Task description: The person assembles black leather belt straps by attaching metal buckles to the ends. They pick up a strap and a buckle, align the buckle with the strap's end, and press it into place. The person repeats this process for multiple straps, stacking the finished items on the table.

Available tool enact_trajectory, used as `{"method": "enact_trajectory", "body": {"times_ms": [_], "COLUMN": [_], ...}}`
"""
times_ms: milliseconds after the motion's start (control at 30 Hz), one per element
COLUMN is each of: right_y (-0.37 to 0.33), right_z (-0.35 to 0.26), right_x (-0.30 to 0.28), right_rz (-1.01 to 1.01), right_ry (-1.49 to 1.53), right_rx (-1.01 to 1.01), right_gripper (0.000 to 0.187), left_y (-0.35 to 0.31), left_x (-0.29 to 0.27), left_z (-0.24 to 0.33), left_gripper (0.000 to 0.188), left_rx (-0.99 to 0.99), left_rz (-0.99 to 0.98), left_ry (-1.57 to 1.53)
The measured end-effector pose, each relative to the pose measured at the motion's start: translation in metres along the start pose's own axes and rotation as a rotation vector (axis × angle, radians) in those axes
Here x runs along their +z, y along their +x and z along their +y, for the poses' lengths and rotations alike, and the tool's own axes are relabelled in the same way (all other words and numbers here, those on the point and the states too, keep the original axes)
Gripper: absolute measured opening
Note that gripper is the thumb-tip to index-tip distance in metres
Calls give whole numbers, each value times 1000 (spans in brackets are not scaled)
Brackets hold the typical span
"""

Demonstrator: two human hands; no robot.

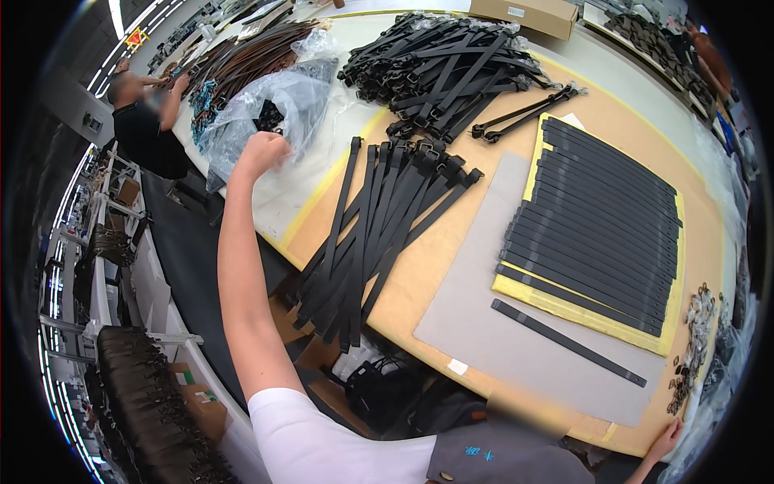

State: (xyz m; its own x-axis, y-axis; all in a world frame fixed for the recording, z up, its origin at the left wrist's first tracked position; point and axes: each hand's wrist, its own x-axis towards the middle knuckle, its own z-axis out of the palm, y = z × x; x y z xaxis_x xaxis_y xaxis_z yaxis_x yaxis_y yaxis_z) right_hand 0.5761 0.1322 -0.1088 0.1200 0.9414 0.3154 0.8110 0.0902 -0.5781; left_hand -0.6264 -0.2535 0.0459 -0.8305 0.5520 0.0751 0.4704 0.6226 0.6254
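Observation:
My left hand (pixel 265 154) is stretched out to the far left, its fingers curled closed at the near side of a clear plastic bag (pixel 305 95). What the fingers hold, if anything, is hidden. Small black pieces (pixel 269 117) lie in the bag's mouth. At the lower right, my right hand (pixel 666 438) rests by the table edge with its fingers extended, just below scattered small metal fittings (pixel 695 343). Between my arms, a single black strap (pixel 568 343) lies on a grey sheet (pixel 468 315), in front of a row of black straps (pixel 592 226) laid side by side on a yellow-edged board.
A bundle of black buckled belts (pixel 379 218) hangs over the near table edge. Behind it rises a bigger heap of belts (pixel 439 68), with a cardboard box (pixel 524 16) beyond. Brown straps (pixel 250 60) lie far left, where another person (pixel 149 121) stands. Dark straps (pixel 153 403) hang at lower left.

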Motion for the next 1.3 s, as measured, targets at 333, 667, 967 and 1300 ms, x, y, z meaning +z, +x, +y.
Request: {"method": "enact_trajectory", "body": {"times_ms": [333,667,967,1300], "right_y": [-8,-28,-36,-36], "right_z": [-19,-120,-121,-117], "right_x": [-20,32,17,22], "right_rz": [14,215,219,228], "right_ry": [-100,-163,-100,-40], "right_rx": [14,-5,54,66], "right_gripper": [31,18,12,12], "left_y": [101,160,145,88], "left_x": [38,34,68,67], "left_z": [-105,-156,-128,-92], "left_gripper": [45,55,47,43], "left_rx": [219,140,-210,0], "left_rz": [199,-27,82,230], "left_ry": [589,555,514,514]}}
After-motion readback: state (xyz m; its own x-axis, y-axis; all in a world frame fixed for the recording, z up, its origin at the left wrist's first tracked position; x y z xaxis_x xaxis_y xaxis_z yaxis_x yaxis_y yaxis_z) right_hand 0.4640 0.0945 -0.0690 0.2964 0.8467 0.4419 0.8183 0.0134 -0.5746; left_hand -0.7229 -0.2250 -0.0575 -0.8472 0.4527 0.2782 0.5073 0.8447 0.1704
